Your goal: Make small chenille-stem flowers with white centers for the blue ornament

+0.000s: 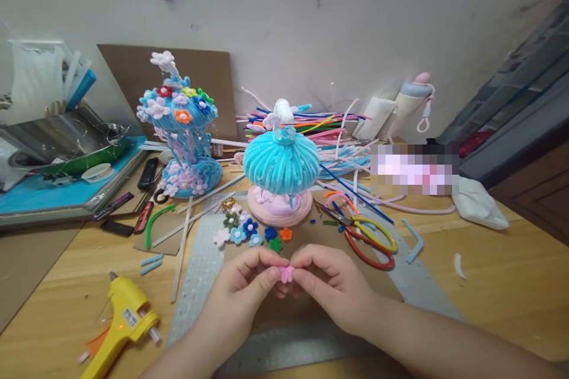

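A small pink pipe-cleaner flower [287, 274] is pinched between the fingertips of both hands, over a brown board. My left hand [251, 275] grips its left side with thumb and forefinger. From the right, my right hand [326, 281] pinches the other side the same way. Just beyond my fingers lie a green flower [275, 244], a dark blue flower [270, 233] and an orange flower [286, 234]. More flowers [237, 234] in blue, white and olive cluster to the left. Behind them stands a turquoise mushroom-shaped piece [281, 160] on a round pink base [262, 213].
A yellow glue gun [128, 314] lies at the left front. Scissors [368, 240] with red and yellow handles rest at right. A flower-covered blue piece [182, 112] stands back left, before a cardboard sheet [213, 77]. Pipe cleaners [342, 157] pile up along the wall.
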The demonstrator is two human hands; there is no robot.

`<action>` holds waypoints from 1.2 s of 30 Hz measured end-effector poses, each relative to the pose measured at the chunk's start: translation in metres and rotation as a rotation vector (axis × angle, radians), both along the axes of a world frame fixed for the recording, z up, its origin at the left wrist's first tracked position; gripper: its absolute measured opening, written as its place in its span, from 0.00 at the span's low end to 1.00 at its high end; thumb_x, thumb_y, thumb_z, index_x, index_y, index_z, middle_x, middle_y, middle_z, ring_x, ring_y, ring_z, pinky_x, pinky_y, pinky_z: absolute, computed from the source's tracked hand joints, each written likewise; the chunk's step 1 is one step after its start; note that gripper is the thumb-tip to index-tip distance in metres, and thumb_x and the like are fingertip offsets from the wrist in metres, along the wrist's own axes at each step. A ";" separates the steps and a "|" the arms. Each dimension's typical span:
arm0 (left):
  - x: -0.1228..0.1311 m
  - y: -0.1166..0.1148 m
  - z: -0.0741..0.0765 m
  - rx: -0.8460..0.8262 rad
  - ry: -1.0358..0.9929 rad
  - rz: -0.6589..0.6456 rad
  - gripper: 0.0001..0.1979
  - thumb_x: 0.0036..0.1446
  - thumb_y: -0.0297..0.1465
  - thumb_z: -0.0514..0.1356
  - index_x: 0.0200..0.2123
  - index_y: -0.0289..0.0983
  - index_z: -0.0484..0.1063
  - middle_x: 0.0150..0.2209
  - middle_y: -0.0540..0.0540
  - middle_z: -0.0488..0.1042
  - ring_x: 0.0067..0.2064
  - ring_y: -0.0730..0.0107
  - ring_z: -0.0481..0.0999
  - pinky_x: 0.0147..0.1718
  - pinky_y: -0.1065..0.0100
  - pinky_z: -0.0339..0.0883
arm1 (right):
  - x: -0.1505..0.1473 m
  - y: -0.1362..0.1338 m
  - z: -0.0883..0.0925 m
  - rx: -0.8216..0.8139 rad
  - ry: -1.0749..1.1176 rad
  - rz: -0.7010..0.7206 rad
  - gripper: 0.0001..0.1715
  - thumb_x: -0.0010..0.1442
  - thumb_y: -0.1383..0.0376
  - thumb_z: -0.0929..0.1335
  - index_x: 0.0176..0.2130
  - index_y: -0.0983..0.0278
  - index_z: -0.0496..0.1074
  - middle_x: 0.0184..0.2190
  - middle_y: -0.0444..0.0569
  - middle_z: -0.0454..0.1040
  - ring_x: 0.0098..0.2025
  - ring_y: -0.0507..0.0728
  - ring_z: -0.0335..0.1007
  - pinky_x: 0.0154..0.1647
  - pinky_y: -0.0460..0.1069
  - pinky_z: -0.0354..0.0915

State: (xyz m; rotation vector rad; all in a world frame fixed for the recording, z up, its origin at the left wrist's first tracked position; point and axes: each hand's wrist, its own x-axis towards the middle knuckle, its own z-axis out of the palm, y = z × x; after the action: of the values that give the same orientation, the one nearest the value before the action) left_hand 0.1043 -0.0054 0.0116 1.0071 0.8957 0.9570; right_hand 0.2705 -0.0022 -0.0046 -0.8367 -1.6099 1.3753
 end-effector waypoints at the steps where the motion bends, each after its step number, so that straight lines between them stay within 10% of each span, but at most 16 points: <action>1: 0.000 0.001 -0.002 0.000 -0.009 0.001 0.07 0.51 0.32 0.63 0.29 0.33 0.74 0.23 0.50 0.73 0.27 0.76 0.71 0.29 0.74 0.65 | -0.002 0.000 0.000 -0.075 0.050 0.001 0.09 0.60 0.63 0.65 0.32 0.66 0.70 0.27 0.46 0.73 0.27 0.50 0.68 0.29 0.45 0.66; 17: 0.001 -0.002 -0.005 -0.250 -0.283 -0.066 0.08 0.48 0.33 0.65 0.28 0.33 0.74 0.20 0.50 0.70 0.21 0.80 0.66 0.20 0.77 0.60 | -0.006 -0.006 -0.004 -0.257 0.215 0.054 0.14 0.57 0.57 0.67 0.32 0.66 0.67 0.25 0.45 0.72 0.26 0.51 0.70 0.26 0.45 0.66; 36: 0.002 -0.006 0.000 0.170 0.190 0.000 0.02 0.52 0.27 0.59 0.28 0.35 0.70 0.26 0.49 0.69 0.29 0.72 0.68 0.31 0.71 0.63 | -0.007 -0.008 -0.008 -0.019 -0.156 -0.144 0.06 0.58 0.65 0.64 0.31 0.64 0.67 0.24 0.44 0.70 0.26 0.50 0.66 0.28 0.44 0.63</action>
State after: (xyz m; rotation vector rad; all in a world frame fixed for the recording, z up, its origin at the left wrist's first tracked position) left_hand 0.1061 -0.0113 0.0114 1.2596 0.9826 0.9607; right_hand 0.2638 -0.0098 -0.0122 -1.0723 -1.6211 1.2518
